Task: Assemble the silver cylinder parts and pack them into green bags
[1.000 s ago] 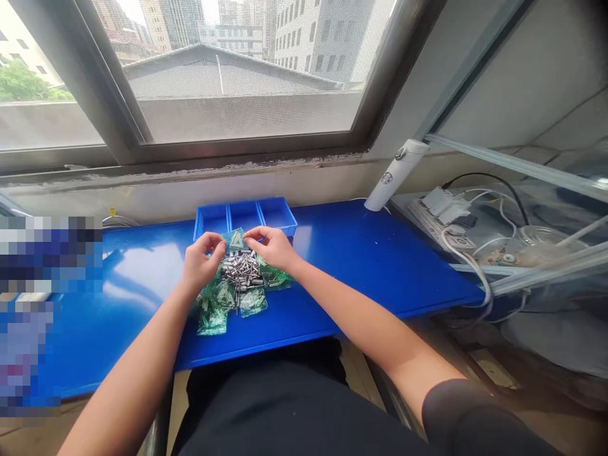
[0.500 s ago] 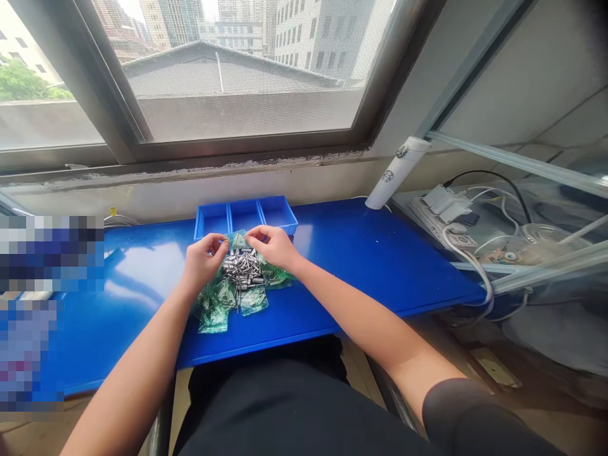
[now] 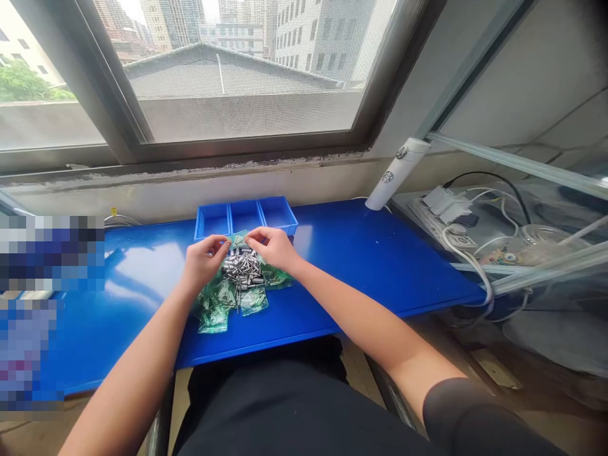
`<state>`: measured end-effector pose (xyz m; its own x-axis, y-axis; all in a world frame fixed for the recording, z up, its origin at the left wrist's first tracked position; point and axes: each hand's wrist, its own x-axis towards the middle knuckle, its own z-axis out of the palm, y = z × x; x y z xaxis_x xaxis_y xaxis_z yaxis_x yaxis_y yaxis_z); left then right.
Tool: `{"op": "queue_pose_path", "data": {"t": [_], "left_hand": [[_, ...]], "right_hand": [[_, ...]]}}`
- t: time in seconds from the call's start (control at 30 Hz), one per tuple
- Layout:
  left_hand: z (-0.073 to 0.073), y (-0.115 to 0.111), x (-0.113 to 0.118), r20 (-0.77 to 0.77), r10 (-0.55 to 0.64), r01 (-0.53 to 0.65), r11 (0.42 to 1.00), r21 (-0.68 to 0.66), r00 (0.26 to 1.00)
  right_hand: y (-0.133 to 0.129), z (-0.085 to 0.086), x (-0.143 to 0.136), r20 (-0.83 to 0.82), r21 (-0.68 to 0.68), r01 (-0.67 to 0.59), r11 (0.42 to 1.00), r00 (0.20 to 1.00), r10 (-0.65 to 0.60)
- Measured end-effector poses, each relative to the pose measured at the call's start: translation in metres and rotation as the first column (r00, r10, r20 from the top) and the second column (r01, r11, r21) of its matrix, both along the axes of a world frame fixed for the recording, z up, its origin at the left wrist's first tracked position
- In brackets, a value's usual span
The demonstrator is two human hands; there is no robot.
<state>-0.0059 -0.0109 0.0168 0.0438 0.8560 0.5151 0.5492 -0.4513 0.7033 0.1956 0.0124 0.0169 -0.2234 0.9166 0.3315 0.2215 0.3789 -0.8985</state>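
Up top, a big window (image 3: 228, 69) fills most of the view, with rooftops and towers outside behind a mesh screen, and its dark frame runs down to a scuffed sill. Under that is the blue table (image 3: 370, 253), shiny and catching glare on its left side. Off to the right sits a messy ledge with a power strip (image 3: 439, 218), white cables looped over it and some clear plastic sheeting on top. A white tube (image 3: 396, 174) leans against the wall at the table's back right corner. Against the wall in the middle there's a blue tray (image 3: 244, 215) split into three compartments; can't tell if anything's in them from here. Just in front of the tray is a heap of small green bags (image 3: 216, 304), spread out toward the near edge, with a pile of little metal pins (image 3: 243, 269) lying on top of the heap. Both bare arms come in from the bottom. The left hand (image 3: 202, 263) and right hand (image 3: 275, 248) are close together over the far end of the pile, fingertips pinched on opposite sides of one green bag (image 3: 239, 239) that's held up just above the pins, right by the tray's front wall. The bag looks see-through, and whatever's inside it is too small to make out.
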Motion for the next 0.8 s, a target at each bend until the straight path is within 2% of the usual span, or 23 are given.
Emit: {"op": "queue_pose_path", "data": {"t": [0.2, 0.33, 0.5, 0.67, 0.8], "left_hand": [[-0.0029, 0.0022, -0.0001, 0.042, 0.017, -0.016, 1.0, -0.016, 0.999], [-0.0029, 0.0023, 0.0001, 0.049, -0.016, 0.018, 0.999, -0.049, 0.999], [-0.0004, 0.0009, 0.001, 0.097, -0.012, 0.018, 0.998, -0.066, 0.995], [0.0009, -0.0004, 0.002, 0.092, -0.036, 0.044, 0.995, -0.084, 0.995], [0.0033, -0.0025, 0.0024, 0.109, -0.027, 0.033, 0.998, -0.057, 0.994]], "right_hand": [[0.0026, -0.0002, 0.0013, -0.028, -0.022, -0.051, 0.998, 0.998, 0.05], [0.0005, -0.0012, -0.0002, -0.004, -0.028, -0.099, 0.995, 0.995, 0.099], [0.001, -0.0018, -0.0002, -0.049, -0.038, -0.059, 0.998, 0.997, 0.057], [0.0059, -0.0016, 0.0002, -0.192, -0.178, -0.123, 0.976, 0.977, 0.089], [0.0079, -0.0005, -0.0015, -0.28, -0.249, -0.122, 0.961, 0.959, 0.05]]}}
